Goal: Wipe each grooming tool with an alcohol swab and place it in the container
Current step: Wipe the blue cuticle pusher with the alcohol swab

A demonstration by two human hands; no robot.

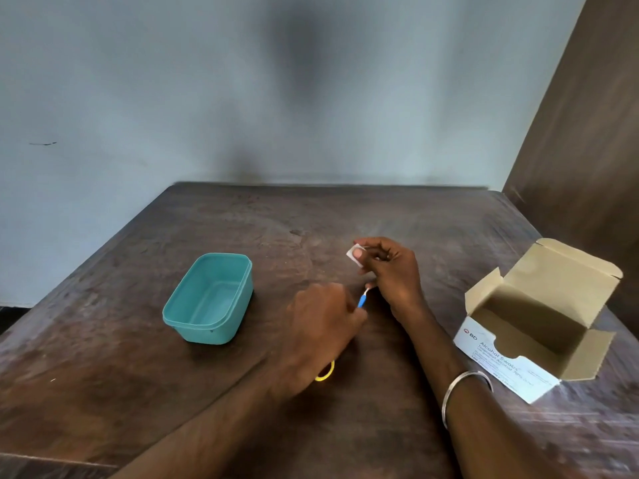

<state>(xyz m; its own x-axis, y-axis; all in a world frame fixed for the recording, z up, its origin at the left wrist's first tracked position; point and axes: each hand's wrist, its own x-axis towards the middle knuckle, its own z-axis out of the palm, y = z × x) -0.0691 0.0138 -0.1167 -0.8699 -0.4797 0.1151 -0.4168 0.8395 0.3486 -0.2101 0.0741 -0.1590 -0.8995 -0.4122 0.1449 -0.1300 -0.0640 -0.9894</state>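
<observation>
My left hand [320,326] grips a small blue-handled grooming tool [362,300]; its thin pale tip points up and right toward my right hand. My right hand [389,271] pinches a small white alcohol swab [353,254] between thumb and fingers, just above the tool's tip. A teal plastic container [207,299] stands open, with nothing visible inside, to the left of both hands. A yellow loop-shaped item [325,374] lies on the table, mostly hidden under my left hand.
An open white cardboard box of alcohol swabs [539,323] stands at the right, its flaps up. The dark wooden table [138,375] meets a pale wall at the back and a brown panel [587,133] at the right.
</observation>
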